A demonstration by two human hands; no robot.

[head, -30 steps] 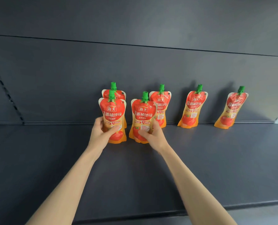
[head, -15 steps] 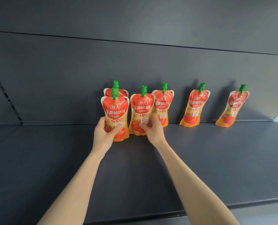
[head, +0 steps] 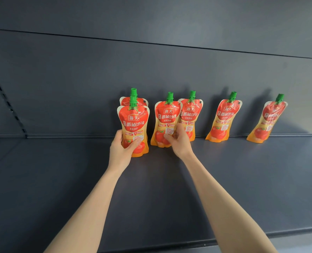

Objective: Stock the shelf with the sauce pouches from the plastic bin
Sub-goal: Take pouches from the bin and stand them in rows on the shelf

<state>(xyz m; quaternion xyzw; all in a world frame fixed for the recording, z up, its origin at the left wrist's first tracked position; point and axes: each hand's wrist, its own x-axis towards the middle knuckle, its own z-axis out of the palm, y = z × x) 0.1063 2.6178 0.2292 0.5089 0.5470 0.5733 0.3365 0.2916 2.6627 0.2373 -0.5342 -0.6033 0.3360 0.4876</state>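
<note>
Both hands were busy, each clamped on its own pouch, close together with a strip of shelf showing between them. Left hand [head: 120, 152] had the front pouch [head: 133, 123] by its lower half, thumb across the printed face and fingers wrapped round the left edge. That pouch was upright, base down at the shelf [head: 242, 179]. Right behind it, nearly covered, was a hidden pouch [head: 126, 102] with only its top and green cap poking up.

Right hand [head: 180, 143] gripped the second pouch [head: 166, 117] low down too, thumb on the front, fingers curled round the right edge. It leaned back a bit and sat just beside the front pouch, not touching as far as I could see. Directly behind the right hand's fingers was a third pouch [head: 191, 114], partly overlapped by the second one and up against the back wall [head: 78, 88].

Further out past the right hand, well apart from it, a fourth pouch [head: 224, 117] leaned on the same wall with its top tipped away from the hands. Beyond that was a last pouch [head: 268, 121], tipped even more. All of them had red and orange fronts with a tomato picture and green screw caps.

Both forearms reached in over the near edge of the shelf. Couldn't tell whether either held pouch had its full weight on the shelf or was being held up a little.
</note>
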